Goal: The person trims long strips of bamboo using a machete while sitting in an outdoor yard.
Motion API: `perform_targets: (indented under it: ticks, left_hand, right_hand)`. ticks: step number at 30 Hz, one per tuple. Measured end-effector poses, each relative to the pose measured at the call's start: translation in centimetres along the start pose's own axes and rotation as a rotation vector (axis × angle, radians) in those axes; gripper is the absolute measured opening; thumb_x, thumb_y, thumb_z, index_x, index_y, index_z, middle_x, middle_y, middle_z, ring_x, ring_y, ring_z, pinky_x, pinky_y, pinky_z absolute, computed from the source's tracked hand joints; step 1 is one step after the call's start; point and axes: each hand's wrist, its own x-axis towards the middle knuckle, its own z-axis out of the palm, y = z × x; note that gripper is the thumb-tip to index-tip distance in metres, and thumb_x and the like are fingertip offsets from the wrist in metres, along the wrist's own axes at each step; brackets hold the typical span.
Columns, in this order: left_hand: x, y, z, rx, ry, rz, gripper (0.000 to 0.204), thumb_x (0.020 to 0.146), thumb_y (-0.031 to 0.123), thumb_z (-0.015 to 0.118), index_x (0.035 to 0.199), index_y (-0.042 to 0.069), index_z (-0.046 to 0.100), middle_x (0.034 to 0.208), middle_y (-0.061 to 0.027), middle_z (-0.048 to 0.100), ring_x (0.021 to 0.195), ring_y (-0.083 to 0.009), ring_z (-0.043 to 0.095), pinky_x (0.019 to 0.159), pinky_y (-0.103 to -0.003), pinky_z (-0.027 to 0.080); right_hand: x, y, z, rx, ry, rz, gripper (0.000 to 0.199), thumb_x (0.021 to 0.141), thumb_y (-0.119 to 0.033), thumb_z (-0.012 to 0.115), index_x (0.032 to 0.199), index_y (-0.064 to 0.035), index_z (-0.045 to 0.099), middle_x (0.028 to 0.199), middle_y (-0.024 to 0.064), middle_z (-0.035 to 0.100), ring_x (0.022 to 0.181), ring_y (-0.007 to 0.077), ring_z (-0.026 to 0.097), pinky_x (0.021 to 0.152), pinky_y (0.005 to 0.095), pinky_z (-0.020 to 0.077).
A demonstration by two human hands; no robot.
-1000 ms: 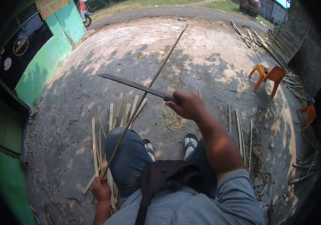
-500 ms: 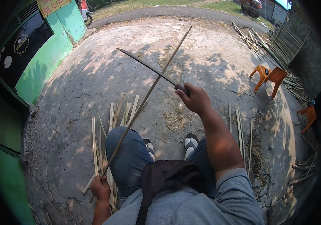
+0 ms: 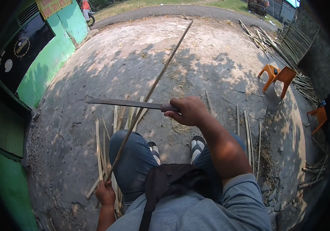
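My left hand (image 3: 105, 193), low at my left side, is closed round the near end of a long thin bamboo strip (image 3: 160, 76). The strip slants up over my left knee and points away to the far side. In my right hand (image 3: 188, 111) is the dark handle of a machete (image 3: 126, 102), held out in front of my knees. Its long blade lies nearly level, tip to the left, and crosses the strip a little beyond my left knee. Whether blade and strip touch, I cannot tell.
Split bamboo strips (image 3: 98, 148) lie by my left leg, with a few more strips (image 3: 247, 134) to my right. An orange plastic chair (image 3: 284, 79) stands at the right, near bamboo piles (image 3: 255, 36). A green wall (image 3: 43, 71) runs along the left.
The machete has come nearer to me along the strip, and its blade has turned from slanting to nearly level. My left hand has stayed in place; the strip's far end has shifted slightly left.
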Motion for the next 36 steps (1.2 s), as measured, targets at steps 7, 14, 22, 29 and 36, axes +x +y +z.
perform_targets:
  ticks: [7, 14, 22, 29, 36]
  left_hand:
    - [0.1, -0.6, 0.2, 0.017, 0.000, 0.004, 0.050, 0.106, 0.052, 0.053, 0.088, 0.006, 0.060, 0.081, -0.0193, 0.064, 0.077, -0.0479, 0.063, 0.066, -0.057, 0.047]
    - [0.2, -0.4, -0.1, 0.025, 0.004, 0.011, 0.049, 0.107, 0.051, 0.052, 0.089, 0.006, 0.060, 0.081, -0.0192, 0.064, 0.077, -0.0483, 0.063, 0.066, -0.058, 0.046]
    - [0.1, 0.5, -0.6, -0.006, -0.013, -0.004, 0.038, 0.105, 0.041, 0.060, 0.090, 0.006, 0.060, 0.082, -0.0189, 0.063, 0.077, -0.0477, 0.062, 0.066, -0.057, 0.046]
    - [0.1, 0.0, -0.2, 0.019, 0.018, 0.036, 0.039, 0.106, 0.042, 0.059, 0.090, 0.006, 0.060, 0.083, -0.0183, 0.063, 0.077, -0.0473, 0.062, 0.066, -0.056, 0.046]
    - [0.1, -0.2, -0.7, 0.026, 0.012, 0.030, 0.047, 0.107, 0.050, 0.054, 0.090, 0.006, 0.061, 0.082, -0.0182, 0.064, 0.077, -0.0472, 0.063, 0.066, -0.056, 0.047]
  right_hand:
    - [-0.2, 1.9, 0.1, 0.022, 0.097, 0.076, 0.042, 0.094, -0.053, 0.071, 0.094, -0.0121, 0.067, 0.078, 0.0140, 0.069, 0.074, 0.0401, 0.070, 0.066, 0.0518, 0.0524]
    - [-0.2, 2.2, 0.0, 0.026, 0.105, 0.189, 0.041, 0.095, -0.053, 0.071, 0.097, -0.0122, 0.069, 0.078, 0.0158, 0.069, 0.077, 0.0401, 0.070, 0.066, 0.0507, 0.0535]
    - [0.0, -0.3, 0.0, -0.038, -0.013, -0.036, 0.043, 0.093, -0.055, 0.072, 0.088, -0.0125, 0.064, 0.073, 0.0116, 0.066, 0.068, 0.0383, 0.068, 0.062, 0.0508, 0.0506]
    - [0.3, 2.4, -0.2, -0.012, 0.090, 0.107, 0.042, 0.094, -0.054, 0.071, 0.094, -0.0123, 0.067, 0.077, 0.0142, 0.068, 0.075, 0.0391, 0.070, 0.064, 0.0513, 0.0519]
    - [-0.2, 1.1, 0.2, -0.017, 0.129, 0.201, 0.045, 0.095, -0.056, 0.069, 0.094, -0.0115, 0.068, 0.078, 0.0159, 0.069, 0.076, 0.0407, 0.070, 0.066, 0.0521, 0.0530]
